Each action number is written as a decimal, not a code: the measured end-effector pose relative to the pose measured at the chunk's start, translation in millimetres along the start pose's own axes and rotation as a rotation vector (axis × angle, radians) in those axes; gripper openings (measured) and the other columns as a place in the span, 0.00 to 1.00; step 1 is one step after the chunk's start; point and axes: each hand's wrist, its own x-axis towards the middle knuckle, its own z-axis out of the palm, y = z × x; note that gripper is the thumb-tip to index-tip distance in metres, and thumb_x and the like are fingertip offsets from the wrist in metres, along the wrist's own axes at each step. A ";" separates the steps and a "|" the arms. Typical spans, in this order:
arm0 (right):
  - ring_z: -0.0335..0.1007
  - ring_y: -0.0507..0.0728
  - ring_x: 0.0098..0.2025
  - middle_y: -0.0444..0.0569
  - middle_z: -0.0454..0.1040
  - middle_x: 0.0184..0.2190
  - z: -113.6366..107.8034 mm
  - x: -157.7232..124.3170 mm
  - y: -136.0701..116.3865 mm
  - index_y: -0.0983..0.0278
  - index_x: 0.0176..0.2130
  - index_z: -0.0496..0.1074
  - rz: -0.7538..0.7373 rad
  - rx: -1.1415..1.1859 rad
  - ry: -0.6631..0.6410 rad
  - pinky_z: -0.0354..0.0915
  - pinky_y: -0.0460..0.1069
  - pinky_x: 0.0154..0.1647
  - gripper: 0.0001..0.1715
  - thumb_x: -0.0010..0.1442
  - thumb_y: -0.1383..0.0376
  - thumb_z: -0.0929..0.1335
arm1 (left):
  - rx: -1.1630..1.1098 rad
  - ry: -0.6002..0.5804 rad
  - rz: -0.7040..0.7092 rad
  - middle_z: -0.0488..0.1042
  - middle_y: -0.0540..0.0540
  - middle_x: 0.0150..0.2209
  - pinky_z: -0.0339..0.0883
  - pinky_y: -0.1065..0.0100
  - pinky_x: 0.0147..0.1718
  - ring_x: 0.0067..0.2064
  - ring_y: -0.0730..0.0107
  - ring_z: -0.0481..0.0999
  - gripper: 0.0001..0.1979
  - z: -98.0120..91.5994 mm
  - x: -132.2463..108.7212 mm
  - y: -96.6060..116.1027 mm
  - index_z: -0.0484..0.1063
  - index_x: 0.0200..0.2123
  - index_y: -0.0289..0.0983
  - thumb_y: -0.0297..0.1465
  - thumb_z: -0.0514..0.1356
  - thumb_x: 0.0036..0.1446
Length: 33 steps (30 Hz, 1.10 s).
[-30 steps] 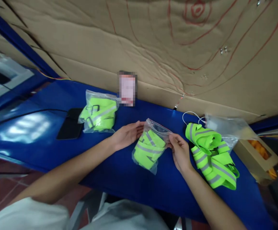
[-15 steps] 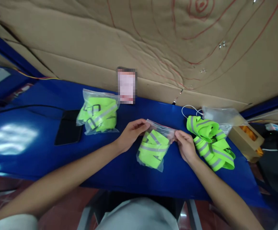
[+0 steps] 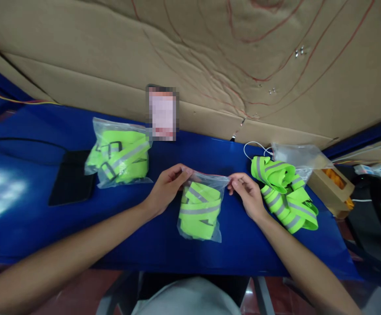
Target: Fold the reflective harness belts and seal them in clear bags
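Observation:
A clear zip bag (image 3: 199, 209) with a folded neon-green reflective strap inside lies on the blue table (image 3: 164, 245) in front of me. My left hand (image 3: 166, 188) pinches the left end of the bag's top edge. My right hand (image 3: 245, 192) pinches the right end of the same edge. The edge is stretched straight between the two pinches.
A second filled bag (image 3: 120, 153) lies at the back left beside a black phone (image 3: 70, 177). Loose green straps (image 3: 282, 192), empty clear bags (image 3: 297, 155) and a small cardboard box (image 3: 333, 186) sit at the right. A cardboard wall (image 3: 210, 65) backs the table.
Both hands moved from the bag's sides up to its top corners and pulled the opening flat and straight. The view shifted slightly to the right.

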 end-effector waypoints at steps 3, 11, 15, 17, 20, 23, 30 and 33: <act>0.70 0.51 0.28 0.44 0.75 0.27 2.7 -3.8 0.1 0.61 0.37 0.75 -0.001 -0.052 -0.027 0.68 0.47 0.30 0.19 0.65 0.48 0.72 | 0.060 0.001 0.020 0.82 0.47 0.33 0.69 0.73 0.33 0.32 0.71 0.77 0.17 2.4 -2.3 -1.1 0.78 0.35 0.36 0.46 0.67 0.62; 0.61 0.51 0.27 0.42 0.66 0.24 5.9 -8.6 1.2 0.61 0.32 0.70 -0.035 -0.142 -0.001 0.59 0.47 0.30 0.20 0.68 0.50 0.69 | 0.105 0.042 0.035 0.82 0.48 0.31 0.68 0.73 0.31 0.31 0.71 0.76 0.19 5.2 -3.6 -2.0 0.72 0.33 0.37 0.48 0.67 0.61; 0.64 0.51 0.29 0.43 0.70 0.28 4.6 -8.5 2.1 0.61 0.36 0.72 -0.029 -0.121 -0.070 0.61 0.47 0.31 0.17 0.68 0.51 0.70 | 0.117 0.041 0.040 0.81 0.49 0.30 0.66 0.74 0.28 0.29 0.73 0.75 0.19 4.2 -5.1 -4.8 0.71 0.33 0.37 0.47 0.66 0.62; 0.62 0.50 0.27 0.42 0.69 0.27 4.8 -8.4 1.9 0.61 0.36 0.72 -0.021 -0.107 -0.076 0.59 0.46 0.30 0.16 0.67 0.52 0.70 | 0.113 0.034 0.031 0.80 0.50 0.29 0.66 0.74 0.29 0.30 0.73 0.76 0.18 3.9 -5.8 -5.8 0.71 0.33 0.38 0.47 0.66 0.63; 0.58 0.49 0.25 0.41 0.66 0.24 5.0 -7.4 0.7 0.61 0.33 0.70 0.001 -0.084 -0.060 0.56 0.46 0.27 0.19 0.67 0.50 0.70 | 0.126 0.008 0.032 0.81 0.48 0.31 0.68 0.73 0.31 0.32 0.71 0.77 0.19 4.2 -7.1 -4.6 0.73 0.35 0.37 0.48 0.65 0.63; 0.59 0.50 0.25 0.41 0.66 0.24 4.0 -6.3 -0.3 0.61 0.33 0.71 0.029 -0.081 -0.077 0.57 0.46 0.27 0.21 0.65 0.47 0.70 | 0.153 -0.041 0.045 0.81 0.47 0.34 0.68 0.72 0.34 0.34 0.70 0.77 0.18 4.8 -8.3 -2.3 0.77 0.39 0.36 0.46 0.69 0.59; 0.58 0.50 0.24 0.41 0.65 0.23 4.0 -5.9 -0.6 0.62 0.31 0.70 0.028 -0.098 -0.107 0.56 0.46 0.26 0.22 0.65 0.48 0.70 | 0.218 -0.057 0.028 0.81 0.46 0.34 0.68 0.72 0.32 0.33 0.70 0.77 0.15 7.3 -10.9 -2.7 0.80 0.39 0.37 0.43 0.71 0.57; 0.59 0.50 0.25 0.41 0.66 0.24 4.7 -6.0 -1.9 0.61 0.33 0.71 0.050 -0.096 -0.142 0.56 0.46 0.26 0.20 0.65 0.49 0.71 | 0.221 -0.046 0.011 0.82 0.45 0.34 0.69 0.71 0.33 0.34 0.67 0.78 0.15 10.4 -13.2 -1.7 0.79 0.37 0.37 0.43 0.70 0.57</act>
